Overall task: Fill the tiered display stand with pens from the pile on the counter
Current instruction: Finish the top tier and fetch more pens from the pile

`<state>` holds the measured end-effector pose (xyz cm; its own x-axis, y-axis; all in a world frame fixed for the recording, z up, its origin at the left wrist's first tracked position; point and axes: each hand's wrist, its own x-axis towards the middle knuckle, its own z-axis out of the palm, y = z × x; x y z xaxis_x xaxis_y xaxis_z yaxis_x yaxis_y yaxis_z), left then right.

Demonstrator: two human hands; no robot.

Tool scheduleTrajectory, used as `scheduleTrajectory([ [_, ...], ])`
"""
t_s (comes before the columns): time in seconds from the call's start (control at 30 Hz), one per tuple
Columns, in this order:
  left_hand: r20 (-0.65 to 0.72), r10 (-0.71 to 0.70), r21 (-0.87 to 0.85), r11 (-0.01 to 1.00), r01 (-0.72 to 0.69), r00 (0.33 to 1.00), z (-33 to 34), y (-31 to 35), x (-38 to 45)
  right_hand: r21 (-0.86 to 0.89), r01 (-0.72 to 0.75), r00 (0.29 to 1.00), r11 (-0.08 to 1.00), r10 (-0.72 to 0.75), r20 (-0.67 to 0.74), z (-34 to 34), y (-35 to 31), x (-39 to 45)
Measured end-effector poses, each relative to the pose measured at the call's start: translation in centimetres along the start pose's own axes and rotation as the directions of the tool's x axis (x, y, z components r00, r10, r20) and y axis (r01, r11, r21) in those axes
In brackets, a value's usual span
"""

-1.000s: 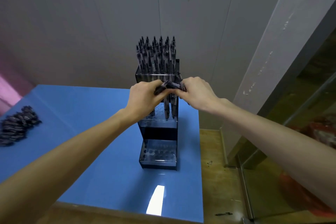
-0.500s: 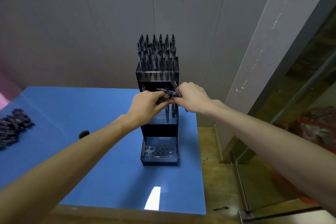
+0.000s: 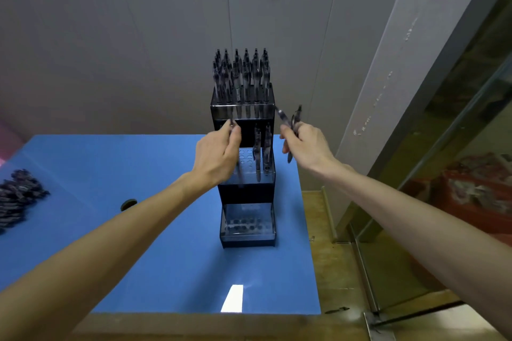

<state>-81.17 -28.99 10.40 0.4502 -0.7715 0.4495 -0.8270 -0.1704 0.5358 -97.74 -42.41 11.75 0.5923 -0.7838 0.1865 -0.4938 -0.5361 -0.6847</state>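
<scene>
We stood at a blue counter (image 3: 110, 230) with a black three-tiered display stand (image 3: 246, 194) upright near its right edge, against a grey wall. The top tier was packed with upright pens (image 3: 241, 75). The middle tier held only two or three pens (image 3: 261, 149) at its right side, and the bottom tier showed bare holes. The pile of dark pens (image 3: 16, 199) lay well apart, at the counter's far left edge.

Our left hand (image 3: 219, 152) pinched one pen (image 3: 235, 147) between thumb and fingertips, holding it roughly upright over the left holes of the middle tier; its lower part looked blurred. Our right hand (image 3: 304, 147), just beside the stand's right side, had its fingers curled round a small bundle of spare pens (image 3: 291, 122), their ends fanning upward.

We judged the risks to be these: the pen tip could miss its hole and skid across the tier, since our own hand hid the target. The loose bundle could slip and fall past the counter's nearby right edge. A knock from either wrist could topple the tall, narrow stand.
</scene>
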Motion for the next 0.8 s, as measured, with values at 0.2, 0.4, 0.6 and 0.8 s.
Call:
scheduleTrajectory([
  [0.2, 0.014, -0.044, -0.014, 0.999, 0.044, 0.999, -0.8, -0.7, 1.9, 0.016, 0.005, 0.999, 1.000, -0.004, -0.044, -0.7, -0.7, -0.4],
  [0.4, 0.043, 0.009, 0.150, 0.989, -0.015, 0.999, -1.4, -1.0, 2.7, 0.118, -0.082, 0.996, 0.990, 0.077, 0.048, -0.5, -0.2, -0.2],
  [0.6, 0.145, 0.021, 0.199, 0.979, -0.050, 0.989, -1.1, -0.7, 2.9, 0.139, -0.129, 0.977, 0.982, 0.102, 0.187, -0.4, -0.6, 0.1],
  [0.8, 0.209, 0.035, 0.197, 0.977, -0.077, 0.977, -0.4, -0.5, 3.2, 0.016, -0.097, 0.972, 0.995, 0.091, 0.217, 0.1, -1.1, 0.1],
])
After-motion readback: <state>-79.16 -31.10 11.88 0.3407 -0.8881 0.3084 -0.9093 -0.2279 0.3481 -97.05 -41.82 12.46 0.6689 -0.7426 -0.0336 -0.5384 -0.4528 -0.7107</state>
